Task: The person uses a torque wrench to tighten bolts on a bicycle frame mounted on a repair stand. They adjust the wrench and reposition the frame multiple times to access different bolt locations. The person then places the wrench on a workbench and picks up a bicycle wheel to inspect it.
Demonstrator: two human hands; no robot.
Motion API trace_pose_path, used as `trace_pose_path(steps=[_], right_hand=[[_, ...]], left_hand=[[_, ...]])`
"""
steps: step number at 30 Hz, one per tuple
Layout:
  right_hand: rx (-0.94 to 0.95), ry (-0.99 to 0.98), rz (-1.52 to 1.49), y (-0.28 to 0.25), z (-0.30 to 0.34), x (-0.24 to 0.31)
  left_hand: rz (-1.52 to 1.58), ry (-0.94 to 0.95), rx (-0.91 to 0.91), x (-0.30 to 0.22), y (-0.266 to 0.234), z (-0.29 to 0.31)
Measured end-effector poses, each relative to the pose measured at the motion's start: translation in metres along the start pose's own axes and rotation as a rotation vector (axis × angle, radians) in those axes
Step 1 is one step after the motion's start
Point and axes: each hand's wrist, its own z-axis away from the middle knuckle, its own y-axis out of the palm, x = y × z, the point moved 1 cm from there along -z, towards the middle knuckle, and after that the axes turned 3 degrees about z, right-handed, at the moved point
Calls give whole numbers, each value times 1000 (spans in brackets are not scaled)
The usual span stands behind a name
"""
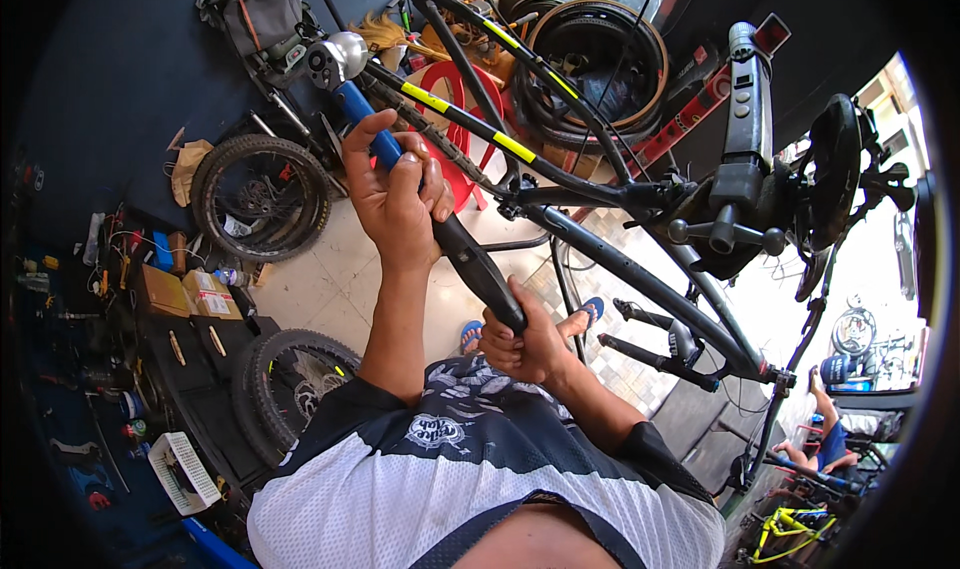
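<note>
A torque wrench (466,254) with a black handle and a blue shaft slants up and to the left in front of my body. Its ratchet head carries a large silver socket (350,55) at the upper end. My left hand (398,194) is closed round the wrench where blue meets black, index finger raised off it. Lower down, my right hand (527,337) wraps the handle's end. Just beyond them hangs a black bicycle frame (585,231) with yellow bands. The socket appears close to the frame's upper left end; I cannot tell whether they touch.
A repair stand clamp (742,119) rises at right. Wheels (262,197) lean at left, and tyres (655,94) are stacked at the back beside a red plastic chair (468,181). Tools and boxes (210,295) crowd the left side. A person (828,439) sits at far right near a yellow frame (790,531).
</note>
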Motion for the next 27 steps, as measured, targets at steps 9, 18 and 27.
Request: trace_pose_path(steps=[9, 18, 27], right_hand=[[-20, -113, -86, -7, -4, 6], [17, -154, 38, -13, -6, 15], [655, 447, -704, -3, -7, 11]], left_hand=[[-26, 1, -68, 5, 9, -2], [-17, -60, -72, 6, 18, -1], [-83, -209, 71, 16, 22, 3]])
